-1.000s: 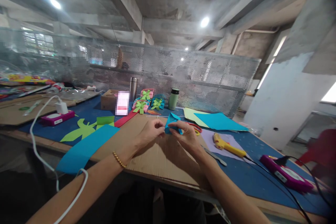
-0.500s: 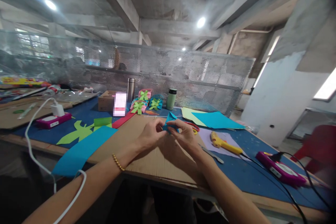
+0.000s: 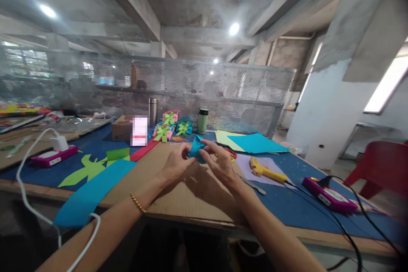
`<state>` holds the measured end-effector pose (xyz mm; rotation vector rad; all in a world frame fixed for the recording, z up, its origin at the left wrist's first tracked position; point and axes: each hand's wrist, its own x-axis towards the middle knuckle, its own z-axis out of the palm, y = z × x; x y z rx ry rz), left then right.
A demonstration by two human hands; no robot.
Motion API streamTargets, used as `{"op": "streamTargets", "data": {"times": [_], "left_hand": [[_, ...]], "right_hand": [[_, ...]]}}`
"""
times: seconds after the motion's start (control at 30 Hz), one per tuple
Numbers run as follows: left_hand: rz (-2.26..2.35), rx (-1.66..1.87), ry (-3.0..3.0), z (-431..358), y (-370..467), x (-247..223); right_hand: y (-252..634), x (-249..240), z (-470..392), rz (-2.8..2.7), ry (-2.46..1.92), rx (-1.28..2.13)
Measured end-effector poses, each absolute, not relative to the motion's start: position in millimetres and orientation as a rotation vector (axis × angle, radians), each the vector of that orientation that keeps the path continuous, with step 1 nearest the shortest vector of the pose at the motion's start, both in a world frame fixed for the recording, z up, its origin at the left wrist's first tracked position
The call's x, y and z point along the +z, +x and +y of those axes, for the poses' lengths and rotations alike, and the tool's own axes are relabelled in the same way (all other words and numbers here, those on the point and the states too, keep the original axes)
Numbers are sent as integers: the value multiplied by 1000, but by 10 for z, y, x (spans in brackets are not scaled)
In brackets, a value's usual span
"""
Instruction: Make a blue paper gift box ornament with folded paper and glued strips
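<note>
Perforated metal panel (image 3: 178, 89): grey, mesh-like, standing behind the table (image 3: 287, 204), which has a blue, paint-flecked top and a pale wooden edge. Brown cardboard sheet (image 3: 191, 199), flat with faint ribbing, lies at the near edge. To its left, a long blue strip (image 3: 92, 191), smooth and matte, curves down over the edge. Far right of the cardboard: blue sheet (image 3: 258, 142), flat, angular, overlapping a pale green sheet (image 3: 228, 141). Nearer, a lilac sheet (image 3: 279, 166) bears a yellow glue gun (image 3: 267, 173), its dark cord trailing right.

Left hand (image 3: 174, 163): fingers curled, thumb and fingertips gripping the left side of the folded blue piece (image 3: 195, 148). Right hand (image 3: 221, 163): fingers bent, pinching the same piece at its right side. The piece is creased, peaked at the top, and sits between the hands above the cardboard. Gold bead bracelet (image 3: 137, 203) circles the left wrist.

Obscured: fingers cover both sides of the piece, so its full outline and underside cannot be made out. Red-handled scissors (image 3: 233, 153) partly hidden behind the right hand. Both forearms cut off at the bottom.
</note>
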<state>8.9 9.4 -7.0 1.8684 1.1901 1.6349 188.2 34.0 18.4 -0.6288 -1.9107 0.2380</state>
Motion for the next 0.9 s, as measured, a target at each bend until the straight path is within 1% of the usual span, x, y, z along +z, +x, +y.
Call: {"op": "streamTargets", "data": {"times": [0.2, 0.33, 0.5, 0.7, 0.9], "left_hand": [[1018, 1630, 1592, 51, 39, 24], [806, 1594, 1442, 31, -13, 76], [563, 1584, 1174, 87, -148, 96], [408, 1556, 947, 88, -262, 93], [403, 1551, 818, 84, -279, 84]], "right_hand": [[2218, 382, 548, -1500, -766, 154], [2339, 364, 680, -1399, -793, 421], [2268, 390, 541, -1476, -694, 729], [2184, 424, 365, -1645, -567, 805], [2080, 343, 344, -1737, -494, 932]]}}
